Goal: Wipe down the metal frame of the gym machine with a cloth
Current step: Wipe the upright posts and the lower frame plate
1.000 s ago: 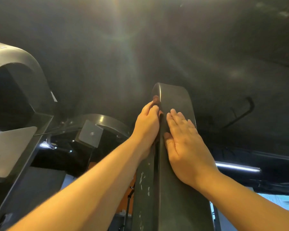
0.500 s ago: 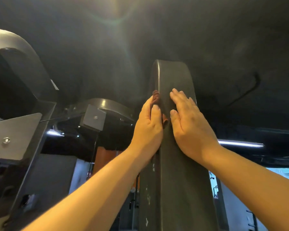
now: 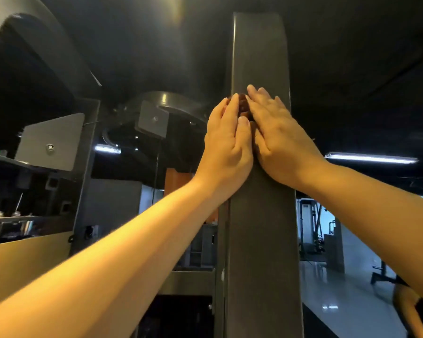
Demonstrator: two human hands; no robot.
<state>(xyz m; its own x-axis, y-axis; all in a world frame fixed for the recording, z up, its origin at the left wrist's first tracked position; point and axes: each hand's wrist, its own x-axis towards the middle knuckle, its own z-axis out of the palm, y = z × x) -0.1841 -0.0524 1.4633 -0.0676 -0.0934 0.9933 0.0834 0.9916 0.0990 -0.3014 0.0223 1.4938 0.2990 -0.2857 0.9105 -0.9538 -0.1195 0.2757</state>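
Note:
A dark metal upright of the gym machine frame (image 3: 261, 228) rises through the middle of the view. My left hand (image 3: 226, 145) lies with straight fingers against the upright's left edge. My right hand (image 3: 281, 140) lies flat on its front face, touching the left hand. Between the fingertips a small patch of brown cloth (image 3: 242, 106) shows, pressed against the metal; most of the cloth is hidden under the hands, and I cannot tell which hand covers more of it.
A curved grey machine housing (image 3: 42, 59) with a bolted plate (image 3: 50, 142) stands at the left, and a second arched frame part (image 3: 156, 111) behind it. Ceiling tube lights (image 3: 369, 158) glow at the right. A glossy floor (image 3: 347, 296) and other gym equipment (image 3: 313, 230) lie beyond at lower right.
Both hands have slid down the upright, away from its curved top. The right hand has closed in against the left, and less of the cloth shows.

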